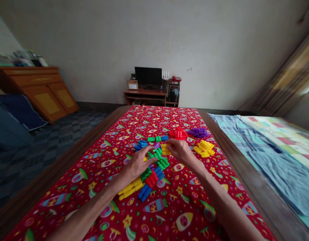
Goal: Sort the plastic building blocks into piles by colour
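Observation:
Plastic building blocks in several colours are joined into a flat shape on the red cloth, with green blocks (163, 163) in its middle, a red block (151, 179), and long yellow blocks (130, 189) at its near left end. My left hand (138, 162) grips the joined shape from the left, thumb and fingers around its green and yellow part. A small purple block (156, 145) shows just beyond those fingertips. On the right side of the shape, the fingers of my right hand (179, 149) are pinched at a yellow block (165, 149); the hand partly hides their contact.
Loose red blocks (178, 133), purple blocks (199, 132) and yellow blocks (204, 148) lie in piles to the right. Blue blocks (140, 144) sit beyond my left hand. The patterned cloth (154, 120) covers a wooden table. A bed (264, 157) stands at right.

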The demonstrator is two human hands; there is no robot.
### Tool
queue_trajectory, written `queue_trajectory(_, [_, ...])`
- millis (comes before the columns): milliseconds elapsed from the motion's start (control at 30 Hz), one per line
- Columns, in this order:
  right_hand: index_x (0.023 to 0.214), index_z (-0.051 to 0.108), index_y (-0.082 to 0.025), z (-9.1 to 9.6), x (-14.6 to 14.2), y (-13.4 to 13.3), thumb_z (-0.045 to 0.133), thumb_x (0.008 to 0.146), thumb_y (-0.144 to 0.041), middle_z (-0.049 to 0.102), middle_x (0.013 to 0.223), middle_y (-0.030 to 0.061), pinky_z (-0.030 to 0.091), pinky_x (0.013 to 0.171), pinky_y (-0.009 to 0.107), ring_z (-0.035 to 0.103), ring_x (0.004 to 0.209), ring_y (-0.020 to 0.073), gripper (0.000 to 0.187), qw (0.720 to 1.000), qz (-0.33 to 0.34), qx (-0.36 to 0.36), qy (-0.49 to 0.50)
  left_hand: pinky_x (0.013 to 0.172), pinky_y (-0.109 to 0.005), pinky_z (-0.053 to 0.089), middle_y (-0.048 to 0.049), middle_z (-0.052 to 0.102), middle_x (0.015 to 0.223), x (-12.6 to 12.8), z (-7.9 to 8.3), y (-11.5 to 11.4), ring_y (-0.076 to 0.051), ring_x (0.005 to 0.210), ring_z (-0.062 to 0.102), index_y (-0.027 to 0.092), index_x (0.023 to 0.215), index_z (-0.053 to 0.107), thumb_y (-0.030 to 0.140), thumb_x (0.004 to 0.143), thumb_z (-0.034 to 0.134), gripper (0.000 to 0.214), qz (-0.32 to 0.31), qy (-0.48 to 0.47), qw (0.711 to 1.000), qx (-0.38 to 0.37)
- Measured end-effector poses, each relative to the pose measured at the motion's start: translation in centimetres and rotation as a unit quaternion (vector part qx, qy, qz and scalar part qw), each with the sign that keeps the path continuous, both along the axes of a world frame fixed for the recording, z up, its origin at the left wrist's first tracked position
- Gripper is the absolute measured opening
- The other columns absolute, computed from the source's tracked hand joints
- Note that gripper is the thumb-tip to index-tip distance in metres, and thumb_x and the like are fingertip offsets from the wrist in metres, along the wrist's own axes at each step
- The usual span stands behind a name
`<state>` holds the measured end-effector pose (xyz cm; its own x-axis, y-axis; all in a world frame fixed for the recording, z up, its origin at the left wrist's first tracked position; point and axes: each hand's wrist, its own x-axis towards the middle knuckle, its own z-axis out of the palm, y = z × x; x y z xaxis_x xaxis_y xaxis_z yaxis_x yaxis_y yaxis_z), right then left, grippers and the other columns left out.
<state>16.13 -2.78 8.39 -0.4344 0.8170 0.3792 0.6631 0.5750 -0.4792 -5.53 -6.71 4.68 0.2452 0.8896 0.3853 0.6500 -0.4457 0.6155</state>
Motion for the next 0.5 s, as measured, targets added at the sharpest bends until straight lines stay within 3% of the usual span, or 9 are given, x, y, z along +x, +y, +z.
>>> queue_trajectory(100, [0.099, 0.072, -0.016, 2.0, 4.6, 2.0, 0.055, 0.084, -0.022, 0.073, 0.081, 0.0067, 0.043, 0.065, 0.023, 0.065, 0.071, 0.0161, 0.023, 0.995, -0.095, 0.024, -0.001, 0.077, -0.031, 0.051, -0.0064, 0.065, 0.094, -0.5, 0.1, -0.4, -0.019, 0.082, 0.063, 0.020, 0.095, 0.062, 0.036, 0.090, 0.048, 0.022, -0.025, 0.024, 0.999, 0.013])
queue_trajectory(167, [0.098, 0.073, -0.017, 2.9, 8.1, 3.0, 0.056, 0.083, -0.025, 0.074, 0.085, 0.0080, 0.045, 0.069, 0.025, 0.066, 0.075, 0.0178, 0.024, 0.985, -0.171, 0.033, 0.001, 0.082, -0.032, 0.050, -0.0078, 0.062, 0.101, -0.8, 0.1, -0.7, -0.021, 0.093, 0.060, 0.019, 0.105, 0.061, 0.031, 0.087, 0.047, 0.025, -0.038, 0.013, 0.999, 0.010])
queue_trajectory(233, [0.100, 0.073, -0.017, 3.0, 11.6, 3.7, 0.053, 0.083, -0.028, 0.074, 0.088, 0.0095, 0.046, 0.071, 0.027, 0.067, 0.079, 0.0197, 0.028, 0.968, -0.248, 0.039, 0.017, 0.090, -0.034, 0.047, -0.0085, 0.056, 0.113, -1.1, 0.0, -0.9, -0.022, 0.103, 0.055, 0.020, 0.121, 0.054, 0.023, 0.082, 0.046, 0.040, -0.064, -0.019, 0.998, -0.012])
queue_trajectory(333, [0.098, 0.074, -0.016, 1.7, 16.4, 4.5, 0.052, 0.079, -0.031, 0.074, 0.087, 0.0112, 0.048, 0.072, 0.031, 0.066, 0.079, 0.0223, 0.033, 0.931, -0.362, 0.033, 0.045, 0.091, -0.033, 0.046, -0.0072, 0.051, 0.119, -1.2, -0.1, -1.0, -0.022, 0.105, 0.051, 0.022, 0.133, 0.045, 0.016, 0.072, 0.041, 0.061, -0.082, -0.073, 0.991, -0.072])
queue_trajectory(400, [0.088, 0.075, -0.014, 0.3, 18.9, 4.9, 0.055, 0.072, -0.030, 0.072, 0.076, 0.0096, 0.048, 0.065, 0.030, 0.064, 0.070, 0.0212, 0.030, 0.929, -0.362, -0.031, 0.068, 0.088, -0.032, 0.046, -0.0065, 0.051, 0.115, -1.2, -0.2, -1.0, -0.021, 0.102, 0.050, 0.021, 0.133, 0.045, 0.016, 0.071, 0.041, 0.063, -0.070, -0.101, 0.987, -0.100])
queue_trajectory(500, [0.073, 0.074, -0.012, -1.6, 20.8, 5.2, 0.059, 0.061, -0.029, 0.067, 0.058, 0.0048, 0.045, 0.051, 0.026, 0.058, 0.052, 0.0157, 0.025, 0.939, -0.260, -0.181, 0.135, 0.086, -0.031, 0.046, -0.0056, 0.053, 0.110, -1.1, -0.2, -1.1, -0.021, 0.098, 0.051, 0.022, 0.130, 0.049, 0.020, 0.073, 0.045, 0.056, -0.056, -0.137, 0.983, -0.108])
